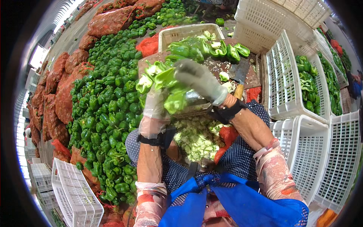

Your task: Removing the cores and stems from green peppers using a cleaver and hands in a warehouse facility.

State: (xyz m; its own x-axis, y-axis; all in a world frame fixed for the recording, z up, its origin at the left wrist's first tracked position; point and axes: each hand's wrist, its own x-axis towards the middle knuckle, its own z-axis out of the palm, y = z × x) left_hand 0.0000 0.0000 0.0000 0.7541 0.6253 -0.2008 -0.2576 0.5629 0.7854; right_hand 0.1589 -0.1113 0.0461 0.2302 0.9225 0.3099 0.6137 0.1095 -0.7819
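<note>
L hand (155, 104) part-closed on cut peppers (163, 78), surface's (253, 78) L edge; R hand (200, 80) blurred, grip unclear; knife (239, 72) nr R edge.

Peppers (165, 78) are filling the gap between left grip (155, 103) and right grip (200, 80); a knife (239, 73) and white crates (284, 75) are obstructing rightward passage, a pale crate (183, 33) ahead; leftward, space is lying free above the pepper heap (109, 102).

Bulging red mesh sacks (66, 96) line the left side (some pressed against one another), a white perforated crate (77, 191) sits at the lower left, pale crates (262, 19) stand stacked at the upper right, and openwork white crates (338, 160) crowd the lower right.
</note>
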